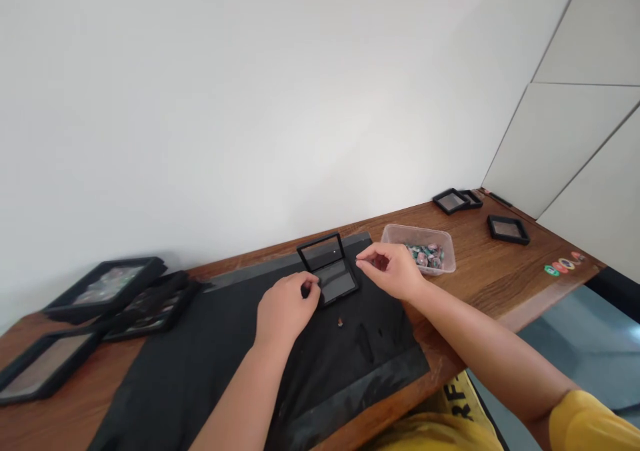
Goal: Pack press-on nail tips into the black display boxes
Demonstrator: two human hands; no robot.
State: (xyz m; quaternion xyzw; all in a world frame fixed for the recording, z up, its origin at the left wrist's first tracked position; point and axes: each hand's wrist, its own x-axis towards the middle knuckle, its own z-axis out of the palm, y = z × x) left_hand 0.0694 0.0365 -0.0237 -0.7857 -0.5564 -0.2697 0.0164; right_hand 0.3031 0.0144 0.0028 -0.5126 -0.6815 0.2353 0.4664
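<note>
A small black hinged display frame [337, 281] with a clear film pane stands opened on a black mat [225, 344]; its lid [323, 252] is tilted up at the back. My left hand [287, 304] is at the frame's left edge, with thumb and forefinger closed on that edge. To the right of the frame, my right hand [393, 269] hovers with thumb and forefinger tips pinched together; anything between them is too small to make out. In front of the frame a tiny reddish-brown piece [340, 322] lies on the mat.
Behind my right hand is a clear plastic tub [445, 244] of small colourful pieces. Several black frames [107, 284] are at the left, and more [507, 229] at the far right. Round stickers [567, 263] mark the table's right end. A white wall rises behind.
</note>
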